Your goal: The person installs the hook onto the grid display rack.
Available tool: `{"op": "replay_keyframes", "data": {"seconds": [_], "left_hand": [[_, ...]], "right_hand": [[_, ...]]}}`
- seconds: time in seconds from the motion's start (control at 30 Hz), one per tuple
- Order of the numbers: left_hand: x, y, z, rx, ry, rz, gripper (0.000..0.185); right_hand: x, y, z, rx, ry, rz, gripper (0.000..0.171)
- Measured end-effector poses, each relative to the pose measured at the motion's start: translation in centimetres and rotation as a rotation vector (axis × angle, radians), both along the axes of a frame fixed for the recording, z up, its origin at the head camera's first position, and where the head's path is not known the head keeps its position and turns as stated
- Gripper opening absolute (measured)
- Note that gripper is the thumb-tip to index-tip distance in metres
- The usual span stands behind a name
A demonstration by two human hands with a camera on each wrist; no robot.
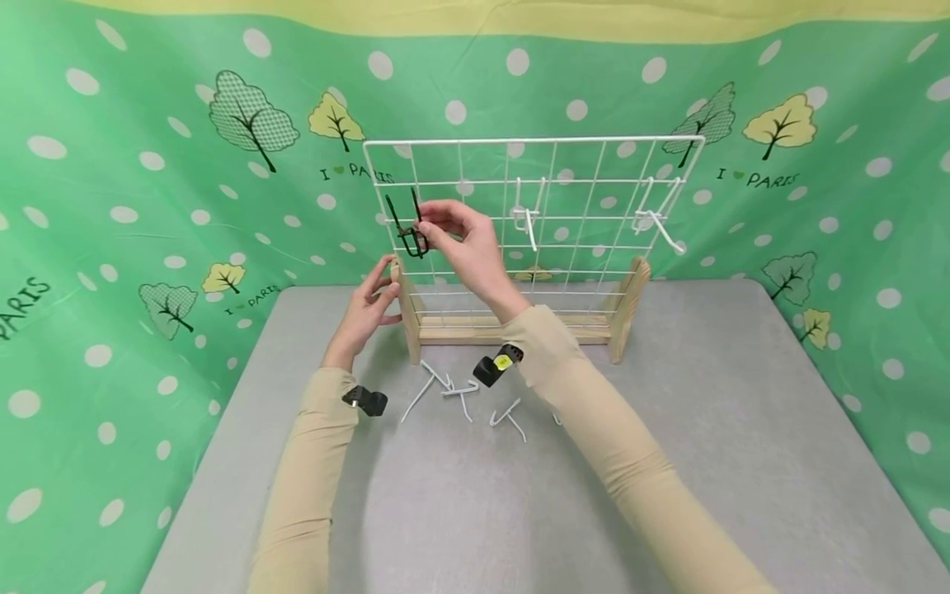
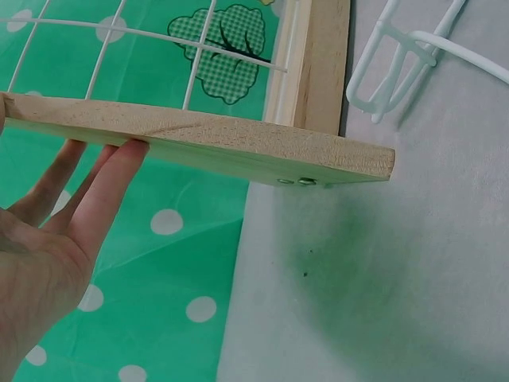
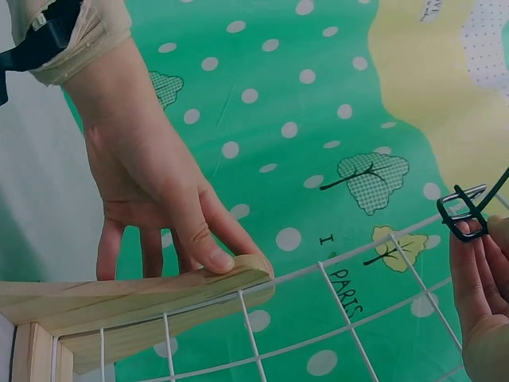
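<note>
My right hand [image 1: 466, 242] pinches a black wire hook [image 1: 412, 239] between thumb and fingertips, in front of the upper left of a white wire grid rack [image 1: 534, 142]. Two long prongs of the hook point upward in the head view. In the right wrist view the hook [image 3: 463, 213] appears near the grid's top edge; whether it touches the wire I cannot tell. My left hand [image 1: 365, 313] holds the rack's left wooden side post [image 1: 406, 318]. The right wrist view shows its thumb on the post's edge [image 3: 159, 286], and other fingers touch the outer face.
Two white hooks [image 1: 525, 216] [image 1: 653, 216] hang on the grid's middle and right. Several loose white hooks [image 1: 462, 391] lie on the grey table [image 1: 445, 511] in front of the rack. A green patterned cloth [image 1: 96, 247] surrounds the table's back and sides.
</note>
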State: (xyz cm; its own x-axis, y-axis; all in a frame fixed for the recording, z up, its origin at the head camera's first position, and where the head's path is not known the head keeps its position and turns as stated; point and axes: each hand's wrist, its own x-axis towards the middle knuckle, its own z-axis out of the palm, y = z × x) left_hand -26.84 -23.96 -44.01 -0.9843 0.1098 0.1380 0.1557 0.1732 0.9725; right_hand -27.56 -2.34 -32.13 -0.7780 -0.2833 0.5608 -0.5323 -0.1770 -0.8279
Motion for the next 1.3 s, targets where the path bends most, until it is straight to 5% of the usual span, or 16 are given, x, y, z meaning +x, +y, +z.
{"op": "replay_keyframes", "data": {"seconds": [0.73, 1.3], "left_hand": [[0.1, 0.1, 0.1, -0.010, 0.003, -0.008, 0.057], [-0.1, 0.0, 0.0, 0.017, -0.029, -0.003, 0.056]], "right_hand": [[-0.4, -1.2, 2.1, -0.042, -0.081, -0.063, 0.023], [-0.6, -1.9, 1.7, -0.073, -0.137, -0.066, 0.027]]}}
